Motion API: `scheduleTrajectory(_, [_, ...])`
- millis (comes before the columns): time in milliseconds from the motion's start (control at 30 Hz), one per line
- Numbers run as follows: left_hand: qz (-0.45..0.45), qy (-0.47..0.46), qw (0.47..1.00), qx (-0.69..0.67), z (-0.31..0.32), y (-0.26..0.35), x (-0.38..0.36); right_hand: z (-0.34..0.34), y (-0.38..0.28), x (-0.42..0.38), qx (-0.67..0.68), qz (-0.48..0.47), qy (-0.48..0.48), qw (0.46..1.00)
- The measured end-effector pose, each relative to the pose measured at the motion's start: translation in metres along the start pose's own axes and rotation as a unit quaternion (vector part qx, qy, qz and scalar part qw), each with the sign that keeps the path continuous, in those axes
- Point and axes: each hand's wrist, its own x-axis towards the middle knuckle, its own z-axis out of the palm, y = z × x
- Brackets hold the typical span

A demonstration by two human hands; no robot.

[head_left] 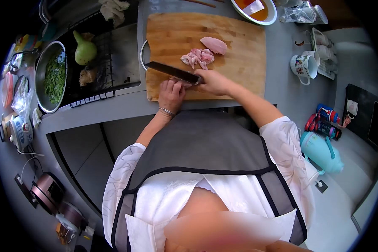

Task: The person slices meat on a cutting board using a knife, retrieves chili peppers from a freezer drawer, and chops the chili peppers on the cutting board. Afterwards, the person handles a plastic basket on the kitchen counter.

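Note:
A wooden cutting board (243, 50) lies on the counter in front of me. My right hand (214, 82) is closed around the handle of a kitchen knife (170, 71), whose dark blade points left across the board. With curled fingers, my left hand (171, 94) presses a piece of raw meat (185, 83) to the near part of the board, just under the blade. Much of that piece is hidden by the fingers and the knife. Beyond the blade sit a small pile of cut meat (197, 58) and one larger pink chunk (214, 45).
Left of the board are a black rack (92, 98), a green gourd (85, 51) and a metal bowl (38, 90) of leafy greens. A white bowl (274, 14) with orange liquid touches the far right corner area. Mugs (300, 67) and a turquoise jug (321, 151) stand right.

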Motion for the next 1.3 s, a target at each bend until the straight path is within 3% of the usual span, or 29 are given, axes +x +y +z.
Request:
scheduleTrajectory(133, [0.007, -0.001, 1.0, 0.002, -0.012, 0.002, 0.011, -0.039, 0.027, -0.032, 0.016, 0.042, -0.009, 0.999])
scheduleTrajectory(200, [0.025, -0.006, 1.0, -0.015, -0.014, 0.0, 0.012, -0.045, 0.023, -0.043, 0.027, 0.149, 0.033, 0.988])
scheduleTrajectory(300, [0.023, -0.001, 0.999, -0.046, -0.015, 0.0, 0.004, -0.037, 0.013, -0.048, -0.044, 0.118, 0.077, 0.989])
scheduleTrajectory(467, [0.004, -0.002, 1.0, -0.03, -0.015, 0.003, 0.008, -0.028, -0.014, -0.056, -0.012, 0.064, 0.078, 0.995])
scheduleTrajectory(567, [-0.027, -0.027, 0.999, -0.006, -0.015, 0.001, 0.007, -0.017, -0.016, -0.061, -0.028, 0.038, 0.021, 0.999])
scheduleTrajectory(900, [0.019, -0.033, 0.999, -0.007, -0.01, 0.0, 0.011, -0.022, -0.02, -0.075, 0.003, 0.102, -0.035, 0.994])
scheduleTrajectory(967, [0.015, -0.035, 0.999, -0.007, -0.01, 0.001, 0.008, 0.0, -0.012, -0.059, 0.007, 0.034, 0.033, 0.999])
scheduleTrajectory(1067, [0.003, -0.051, 0.998, -0.031, -0.012, 0.0, 0.002, 0.026, -0.015, -0.02, -0.007, 0.006, 0.056, 0.998])
scheduleTrajectory(1200, [-0.01, -0.046, 0.999, -0.011, -0.011, -0.002, -0.007, 0.024, -0.013, -0.034, -0.015, 0.028, 0.038, 0.999])
scheduleTrajectory(1300, [-0.009, -0.046, 0.999, -0.012, -0.012, 0.001, -0.003, 0.008, 0.004, -0.073, -0.018, 0.109, -0.043, 0.993])
